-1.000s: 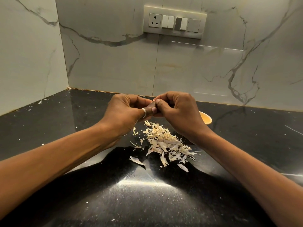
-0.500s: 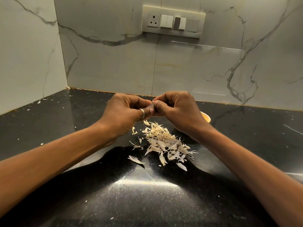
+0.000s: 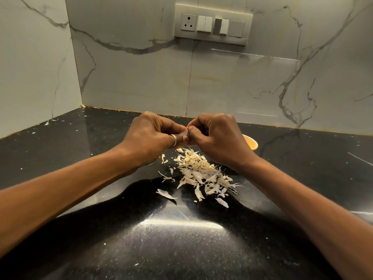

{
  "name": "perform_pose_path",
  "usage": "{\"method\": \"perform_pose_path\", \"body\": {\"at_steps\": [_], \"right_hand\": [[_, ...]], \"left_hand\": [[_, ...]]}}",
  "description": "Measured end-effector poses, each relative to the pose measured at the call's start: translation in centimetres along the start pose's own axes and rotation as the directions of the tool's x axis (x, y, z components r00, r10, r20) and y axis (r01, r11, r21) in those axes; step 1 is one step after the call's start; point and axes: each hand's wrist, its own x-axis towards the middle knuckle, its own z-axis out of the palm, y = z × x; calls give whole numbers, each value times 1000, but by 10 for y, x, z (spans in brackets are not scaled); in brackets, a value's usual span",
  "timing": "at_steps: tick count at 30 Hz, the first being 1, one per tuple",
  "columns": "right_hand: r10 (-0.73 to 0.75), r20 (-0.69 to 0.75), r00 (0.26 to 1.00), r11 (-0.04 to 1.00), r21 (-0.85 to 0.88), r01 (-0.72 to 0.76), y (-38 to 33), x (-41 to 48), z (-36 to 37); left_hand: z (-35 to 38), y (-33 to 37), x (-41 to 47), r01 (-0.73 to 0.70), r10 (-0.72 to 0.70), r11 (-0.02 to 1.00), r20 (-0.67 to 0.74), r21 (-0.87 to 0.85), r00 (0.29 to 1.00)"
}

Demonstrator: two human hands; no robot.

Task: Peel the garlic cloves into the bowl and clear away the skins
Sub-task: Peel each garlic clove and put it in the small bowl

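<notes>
Pinching a garlic clove point(image 3: 186, 132) between both thumbs and fingertips, our left hand point(image 3: 153, 138) and right hand point(image 3: 218, 136) meet above a black counter point(image 3: 80, 148). Skins point(image 3: 203, 174) lie piled just below them. A yellow bowl point(image 3: 251, 144) sits behind our right wrist, mostly hidden.

Both forearms are bare to the edge of the view, with no sleeve, watch or bracelet showing on either. The left hand point(image 3: 150, 136) wears one plain silver-coloured band, the ring point(image 3: 174, 140), on a finger near the thumb side. The right hand point(image 3: 219, 136) wears nothing. Fingernails are short and unpainted.
</notes>
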Motion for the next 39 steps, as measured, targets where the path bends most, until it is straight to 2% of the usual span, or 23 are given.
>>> {"method": "perform_pose_path", "body": {"at_steps": [5, 12, 20, 29, 32, 39], "right_hand": [[9, -65, 998, 999, -34, -11, -4, -3, 7], [95, -130, 987, 995, 29, -92, -9, -3, 11], [187, -123, 975, 979, 103, -175, -11, -3, 13], [337, -69, 939, 909, 283, -305, -9, -5, 15], [356, -18, 934, 858, 403, -319, -11, -3, 12], [318, 161, 934, 786, 506, -355, -7, 0, 1]], "left_hand": [[2, 0, -2, -21, 23, 999, -47, 33, 999], [6, 0, -4, -41, 49, 997, -128, 64, 991], [8, 2, -7, -73, 99, 985, -163, 159, 982], [11, 3, -9, -119, 167, 957, -167, 266, 972], [7, 2, -6, -115, 153, 972, -182, 203, 971], [5, -2, -2, -14, 6, 998, -112, -68, 994]]}}
